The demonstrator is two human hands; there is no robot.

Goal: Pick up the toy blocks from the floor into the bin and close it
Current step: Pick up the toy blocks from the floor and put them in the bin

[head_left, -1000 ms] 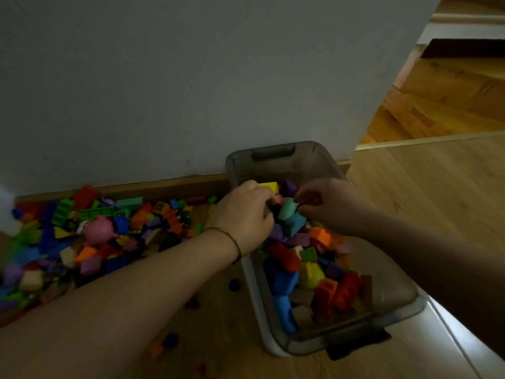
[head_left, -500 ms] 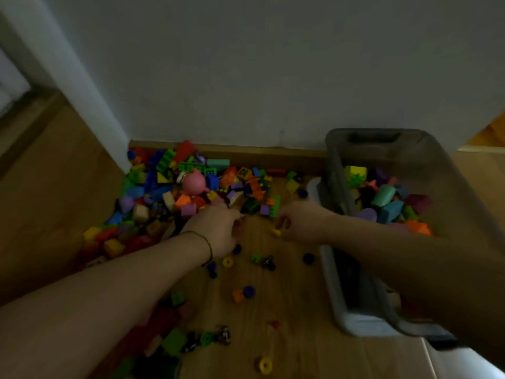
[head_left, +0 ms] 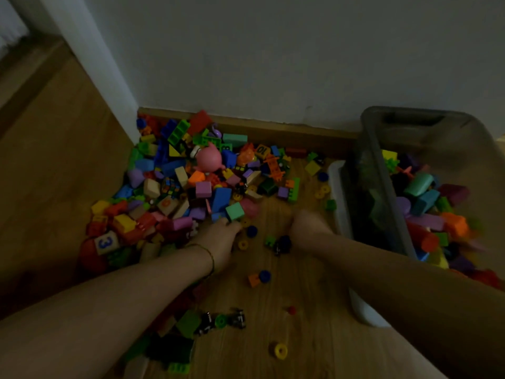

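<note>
A heap of coloured toy blocks (head_left: 191, 184) lies on the wooden floor against the wall's skirting. My left hand (head_left: 218, 237), with a thin bracelet on its wrist, reaches into the heap's near edge, fingertips against a teal block (head_left: 235, 211). My right hand (head_left: 307, 228) rests knuckles-up on the floor between the heap and the bin, fingers curled under and hidden. The grey see-through bin (head_left: 378, 203) stands at the right, partly filled with blocks, with no lid on top.
A white lid (head_left: 338, 195) lies under the bin. Loose pieces dot the floor near me: a yellow ring (head_left: 281, 350), an orange-and-blue piece (head_left: 258, 277), a green block (head_left: 188, 322). A pink pig toy (head_left: 209, 160) sits in the heap. A white door frame (head_left: 93, 64) rises at the left.
Both hands left the bin and came down to the floor at the left. The view swung left from the bin to the heap.
</note>
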